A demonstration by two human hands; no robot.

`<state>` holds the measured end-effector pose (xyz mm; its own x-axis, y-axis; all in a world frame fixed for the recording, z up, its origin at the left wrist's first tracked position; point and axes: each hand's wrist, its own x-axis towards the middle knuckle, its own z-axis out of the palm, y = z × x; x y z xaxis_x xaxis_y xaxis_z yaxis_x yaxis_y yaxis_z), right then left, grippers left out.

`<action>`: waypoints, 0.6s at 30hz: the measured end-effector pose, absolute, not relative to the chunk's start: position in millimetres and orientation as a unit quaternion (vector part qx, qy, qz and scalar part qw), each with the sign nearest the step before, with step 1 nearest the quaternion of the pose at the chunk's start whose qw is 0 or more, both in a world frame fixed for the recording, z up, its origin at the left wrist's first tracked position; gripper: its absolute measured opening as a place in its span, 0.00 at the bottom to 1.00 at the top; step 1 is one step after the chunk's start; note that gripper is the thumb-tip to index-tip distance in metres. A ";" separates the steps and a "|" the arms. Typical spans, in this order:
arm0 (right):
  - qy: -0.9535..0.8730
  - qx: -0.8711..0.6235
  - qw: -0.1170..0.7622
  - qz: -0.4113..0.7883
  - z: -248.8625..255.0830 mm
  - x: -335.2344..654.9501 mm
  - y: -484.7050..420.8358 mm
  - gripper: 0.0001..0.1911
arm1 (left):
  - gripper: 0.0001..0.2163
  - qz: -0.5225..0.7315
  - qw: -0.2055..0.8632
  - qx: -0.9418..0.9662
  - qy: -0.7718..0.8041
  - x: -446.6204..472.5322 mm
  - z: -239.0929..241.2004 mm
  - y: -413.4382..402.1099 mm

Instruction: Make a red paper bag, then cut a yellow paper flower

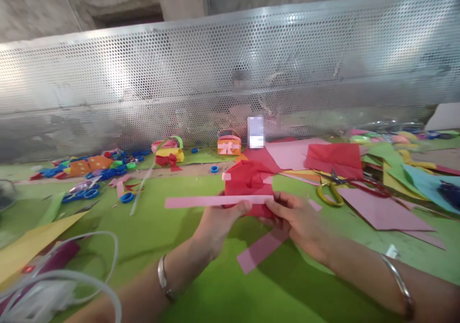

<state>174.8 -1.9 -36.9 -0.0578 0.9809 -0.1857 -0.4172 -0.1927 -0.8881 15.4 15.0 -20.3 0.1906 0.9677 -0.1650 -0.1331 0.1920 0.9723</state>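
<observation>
A folded red paper piece (247, 177), shaped like a small bag, is held between my hands above the green tabletop. Across its front runs a long pink paper strip (194, 201), whose free end sticks out to the left. My left hand (219, 222) is closed on the red paper, its thumb pressing the strip; the other fingers are hidden behind. At the right edge, my right hand (298, 220) pinches the strip's end against the paper. Beneath that hand another pink strip (260, 251) slants down to the left.
Yellow-handled scissors (329, 194) and red-handled scissors (373, 187) lie at right among coloured paper sheets (388, 209). Small paper bags (229, 145) and a phone (255, 132) stand by the perforated metal panel (201, 88). Blue-handled scissors (81, 194) and a white cable (115, 251) are at left.
</observation>
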 end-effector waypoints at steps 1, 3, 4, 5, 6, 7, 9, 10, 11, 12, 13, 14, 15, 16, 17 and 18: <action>-0.342 -0.418 0.535 0.650 -38.2 173.1 -3.5 0.07 | 0.12 0.469 0.624 0.433 0.451 15.2 -21.2 16.7; -0.356 -0.415 0.525 0.652 -40.2 171.4 -5.3 0.10 | 0.10 0.494 0.634 0.396 0.444 14.5 -22.4 19.0; -0.362 -0.416 0.521 0.652 -40.6 171.1 -5.7 0.11 | 0.09 0.498 0.637 0.384 0.446 14.2 -22.8 19.7; -0.366 -0.418 0.517 0.651 -40.8 171.0 -5.9 0.13 | 0.08 0.497 0.639 0.376 0.451 13.8 -23.0 20.1; -0.370 -0.421 0.513 0.650 -40.8 171.0 -6.0 0.13 | 0.08 0.495 0.640 0.370 0.458 13.4 -23.2 20.5; -0.373 -0.427 0.509 0.648 -40.5 171.0 -6.1 0.14 | 0.07 0.491 0.638 0.366 0.466 13.0 -23.5 20.9; -0.375 -0.441 0.501 0.643 -40.0 171.5 -6.2 0.14 | 0.06 0.481 0.638 0.363 0.480 12.2 -24.1 22.0; -0.374 -0.449 0.498 0.641 -39.8 171.9 -6.3 0.14 | 0.06 0.476 0.638 0.362 0.485 11.8 -24.5 22.7; -0.373 -0.456 0.495 0.639 -39.6 172.6 -6.2 0.14 | 0.06 0.473 0.636 0.360 0.493 11.3 -25.0 23.6; -0.372 -0.463 0.492 0.637 -39.3 173.5 -6.0 0.13 | 0.06 0.472 0.632 0.357 0.500 10.9 -25.6 24.4; -0.371 -0.468 0.490 0.635 -39.0 174.5 -5.6 0.13 | 0.06 0.472 0.629 0.353 0.507 10.4 -26.2 25.2; -0.372 -0.473 0.488 0.633 -38.5 175.6 -5.1 0.12 | 0.06 0.472 0.627 0.348 0.513 9.9 -26.9 25.8; -0.373 -0.478 0.485 0.630 -37.8 176.6 -4.5 0.12 | 0.06 0.472 0.626 0.343 0.518 9.6 -27.5 26.2; -0.376 -0.481 0.483 0.628 -36.9 177.4 -3.7 0.12 | 0.06 0.471 0.626 0.340 0.520 9.3 -28.1 26.2; -0.379 -0.485 0.481 0.625 -36.1 177.8 -3.0 0.11 | 0.07 0.470 0.627 0.339 0.520 9.2 -28.7 25.9; -0.381 -0.489 0.479 0.622 -35.3 177.9 -2.4 0.11 | 0.07 0.470 0.629 0.341 0.516 9.3 -29.2 25.3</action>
<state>177.9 -2.4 -35.3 -0.0630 0.9679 -0.2434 -0.2227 -0.2514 -0.9419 9.3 25.3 -29.2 0.0246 0.9440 -0.3291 -0.2398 0.3252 0.9147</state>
